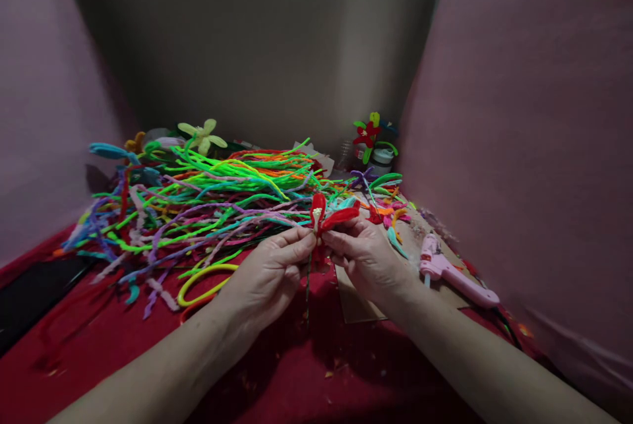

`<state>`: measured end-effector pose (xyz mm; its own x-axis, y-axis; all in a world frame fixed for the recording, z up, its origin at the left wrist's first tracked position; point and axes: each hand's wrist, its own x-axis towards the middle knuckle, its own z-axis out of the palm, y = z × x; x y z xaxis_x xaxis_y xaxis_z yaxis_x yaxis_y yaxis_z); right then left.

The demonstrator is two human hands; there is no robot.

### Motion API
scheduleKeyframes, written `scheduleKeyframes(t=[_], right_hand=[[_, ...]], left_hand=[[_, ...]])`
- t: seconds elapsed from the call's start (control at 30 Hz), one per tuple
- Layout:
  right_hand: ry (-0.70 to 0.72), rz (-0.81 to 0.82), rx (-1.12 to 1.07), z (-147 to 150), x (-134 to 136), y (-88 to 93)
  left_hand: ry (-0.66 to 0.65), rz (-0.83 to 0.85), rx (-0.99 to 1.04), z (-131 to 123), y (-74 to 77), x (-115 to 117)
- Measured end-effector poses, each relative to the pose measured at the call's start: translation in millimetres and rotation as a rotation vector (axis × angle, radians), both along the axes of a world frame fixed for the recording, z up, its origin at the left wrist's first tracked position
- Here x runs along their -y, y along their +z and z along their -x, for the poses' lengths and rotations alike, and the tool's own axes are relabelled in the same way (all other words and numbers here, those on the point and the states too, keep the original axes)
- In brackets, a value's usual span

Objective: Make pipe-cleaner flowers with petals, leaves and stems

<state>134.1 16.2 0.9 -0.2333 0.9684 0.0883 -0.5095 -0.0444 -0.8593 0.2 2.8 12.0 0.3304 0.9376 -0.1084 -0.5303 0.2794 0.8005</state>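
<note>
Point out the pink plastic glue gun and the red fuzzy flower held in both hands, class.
Pink plastic glue gun (pixel 459 279): head view, on its handle.
Red fuzzy flower (pixel 338 217): head view, on its slanting petal.

Fuzzy, matt red flower (pixel 337 217), smooth pink plastic glue gun (pixel 457 277).

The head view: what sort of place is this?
Probably a small craft workspace. A heap of colorful fuzzy stems, a pink glue gun and the red fuzzy flower being held all suggest it.
</note>
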Motion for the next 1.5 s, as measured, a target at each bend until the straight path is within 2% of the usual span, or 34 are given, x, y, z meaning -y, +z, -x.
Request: scheduleKeyframes(t=[0.17, 0.27, 0.57, 0.8, 1.0, 1.1, 1.33, 1.5], right_hand=[[-0.029, 0.047, -0.005, -1, 4, 2.3], [-0.032, 0.017, -0.007, -3, 9, 7.5], [-0.091, 0.034, 0.037, -6, 15, 18.9], [0.0, 0.105, -0.014, -14, 12, 19.2], [0.155, 0.179, -0.042, -20, 7, 18.9], [0.213, 0.221, -0.063, -23, 5, 16.6], [0.194, 0.227, -0.065, -29, 5, 10.3], [0.131, 0.219, -0.104, -29, 8, 7.7]], left_hand=[[0.037, -0.001, 0.041, -3, 1.9, 4], [0.058, -0.032, 0.032, -3, -1.0, 5], [0.041, -0.096, -0.015, -2, -3.8, 2], [-0.009, -0.034, -0.031, 2, -3.1, 1], [-0.088, -0.058, -0.022, 4, -3.1, 1], [-0.085, -0.063, -0.037, 4, -2.6, 1], [-0.104, -0.044, -0.046, 4, -2.5, 1], [-0.101, -0.061, -0.057, 3, -3.6, 0]])
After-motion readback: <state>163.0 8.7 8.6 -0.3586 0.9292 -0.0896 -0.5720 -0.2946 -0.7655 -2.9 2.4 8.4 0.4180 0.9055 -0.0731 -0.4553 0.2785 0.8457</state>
